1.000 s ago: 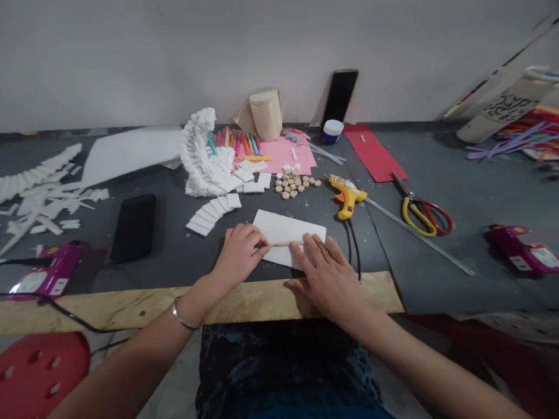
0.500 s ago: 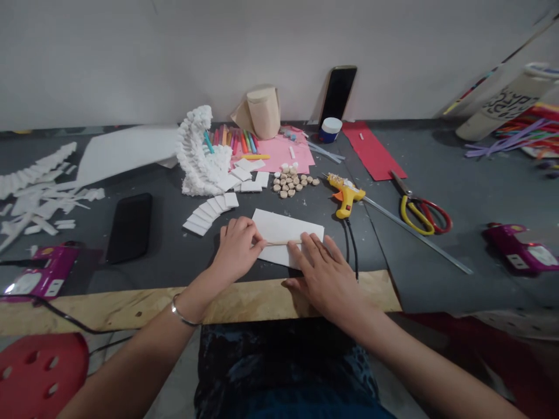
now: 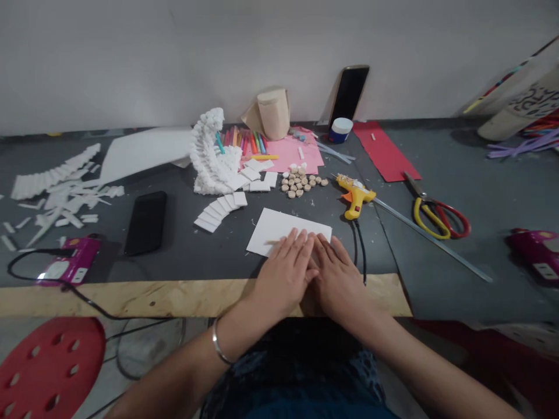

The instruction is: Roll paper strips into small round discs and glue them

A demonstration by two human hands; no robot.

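Observation:
My left hand (image 3: 286, 272) and my right hand (image 3: 338, 276) lie side by side, fingers stretched flat, on the near edge of a white card sheet (image 3: 275, 228). A thin wooden stick (image 3: 271, 242) lies across the sheet; only its left tip shows from under my left fingers. A silver bangle (image 3: 217, 344) circles my left wrist. Neither hand grips anything.
A yellow glue gun (image 3: 355, 194) with its black cord lies right of the sheet, a metal ruler (image 3: 432, 240) and scissors (image 3: 433, 212) beyond. Small wooden discs (image 3: 301, 183), white foam squares (image 3: 220, 209), a black phone (image 3: 145, 222) and foam scraps (image 3: 61, 186) lie behind and left.
My left hand moved right from the stick's left end and flattened next to my right hand, so both now cover most of the stick. The view shifted a little to the left.

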